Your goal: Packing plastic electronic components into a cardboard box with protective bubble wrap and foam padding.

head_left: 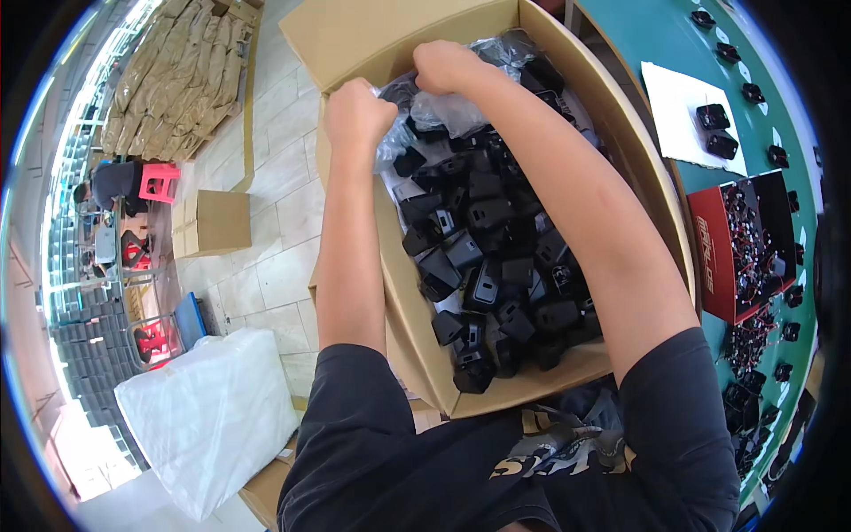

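Both my arms reach into a large open cardboard box (417,355) in front of me. My left hand (355,115) is a fist at the box's far left edge, closed on a clear plastic bag (443,111). Farther right, my right hand (443,68) is closed as well, gripping the same crumpled plastic near the far wall. Many black plastic housings (487,213) lie heaped loosely in the box, below and nearer than my hands. Some dark pieces show through or under the plastic at the far end; whether they are inside the bag I cannot tell.
On the right, a green table (620,35) carries small black parts, a white sheet (665,97) and a red box (716,257) of wired pieces. At left are a closed carton (217,222), a white wrapped bundle (213,408), a pink stool (160,182) and a seated person (120,186).
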A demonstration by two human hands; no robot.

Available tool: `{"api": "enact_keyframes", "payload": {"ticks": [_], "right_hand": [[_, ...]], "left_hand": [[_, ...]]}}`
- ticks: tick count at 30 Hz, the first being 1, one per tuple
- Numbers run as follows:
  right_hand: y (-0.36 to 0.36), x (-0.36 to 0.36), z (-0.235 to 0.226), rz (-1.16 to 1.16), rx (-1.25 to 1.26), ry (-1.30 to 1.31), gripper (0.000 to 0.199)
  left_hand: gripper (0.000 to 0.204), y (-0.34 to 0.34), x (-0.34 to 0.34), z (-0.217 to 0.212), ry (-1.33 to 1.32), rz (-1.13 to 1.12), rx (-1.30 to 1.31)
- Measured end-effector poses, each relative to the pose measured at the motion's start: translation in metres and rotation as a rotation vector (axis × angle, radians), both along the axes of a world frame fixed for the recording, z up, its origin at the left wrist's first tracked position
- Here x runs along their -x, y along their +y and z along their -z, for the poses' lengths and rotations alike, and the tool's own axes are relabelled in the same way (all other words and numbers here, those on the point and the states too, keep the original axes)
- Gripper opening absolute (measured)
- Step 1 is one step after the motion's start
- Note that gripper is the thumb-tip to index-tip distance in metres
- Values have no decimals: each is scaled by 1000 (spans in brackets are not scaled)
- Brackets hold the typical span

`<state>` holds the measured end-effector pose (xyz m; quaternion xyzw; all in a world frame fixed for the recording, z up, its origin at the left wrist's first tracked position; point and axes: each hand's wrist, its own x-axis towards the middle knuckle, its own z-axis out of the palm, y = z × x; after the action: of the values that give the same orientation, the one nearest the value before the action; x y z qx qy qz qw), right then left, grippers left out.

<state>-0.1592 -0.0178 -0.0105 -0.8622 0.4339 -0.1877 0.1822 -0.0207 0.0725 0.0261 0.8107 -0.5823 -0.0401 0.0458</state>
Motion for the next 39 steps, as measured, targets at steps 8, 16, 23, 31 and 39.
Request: {"api": "enact_keyframes", "payload": {"ticks": [8,16,23,31,39], "right_hand": [[12,-11,4,74,-12,288,21],[13,11,17,77,3,22,18],[25,41,7,100,-162,-408,12],[44,43,15,57,54,-244,17],[21,22,17,25,106,-19,28]], "left_hand": [[25,-18,-1,7,-206,-94,-153],[26,-27,-10,22,-167,-128,-107],[25,-28,-5,25,-130,-164,65],[25,-22,-10,19,-12,-128,97],[26,-13,-19,18,393,63,296]]}}
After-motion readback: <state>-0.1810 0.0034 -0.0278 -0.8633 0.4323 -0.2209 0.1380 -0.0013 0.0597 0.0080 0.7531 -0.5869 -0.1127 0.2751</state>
